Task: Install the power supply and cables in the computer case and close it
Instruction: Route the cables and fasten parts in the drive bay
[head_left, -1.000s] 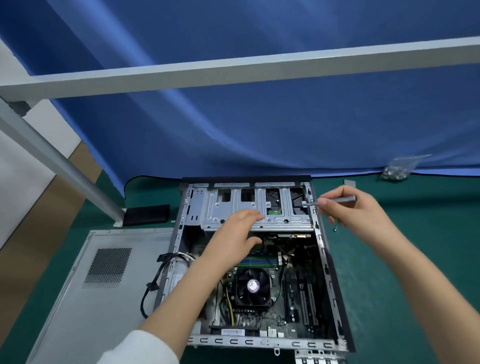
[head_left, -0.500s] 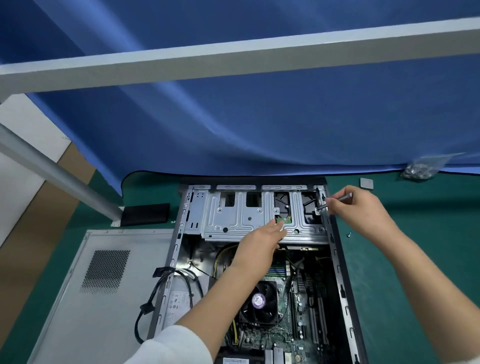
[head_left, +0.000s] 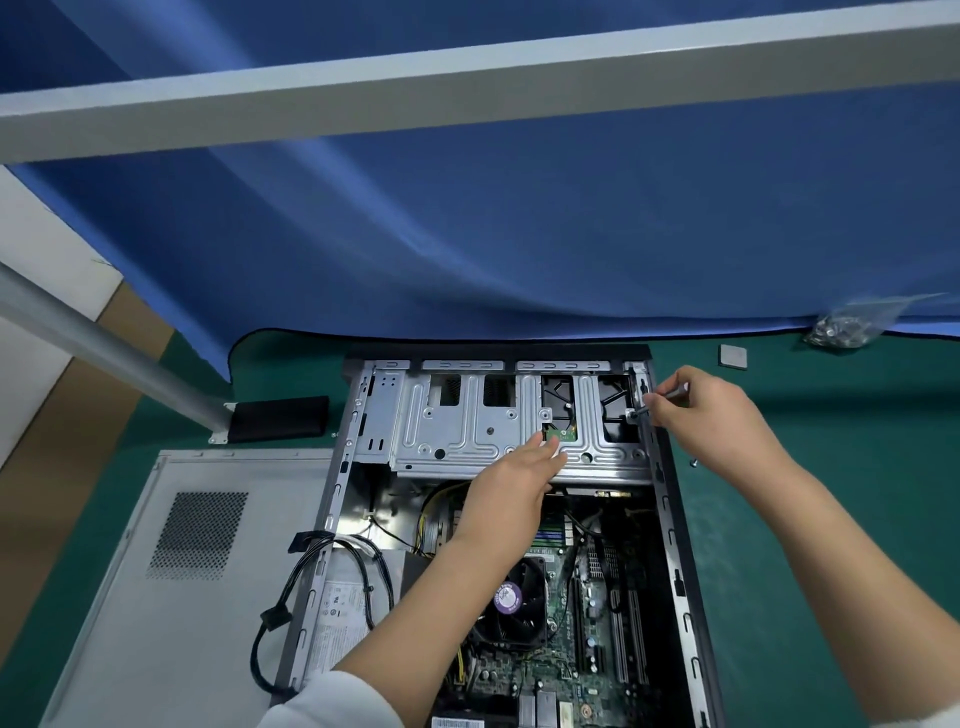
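Green mat (head_left: 831, 519) | one open case (head_left: 670, 519) | one screwdriver (head_left: 662, 400) | two hands

Beyond my right hand I see a clear bag (head_left: 852, 325) of what look like screws on the green mat (head_left: 831, 493), a small grey square pad (head_left: 733, 357) just nearer, blue cloth (head_left: 519, 234) behind. Far left of my left hand lies a black block (head_left: 280, 418).
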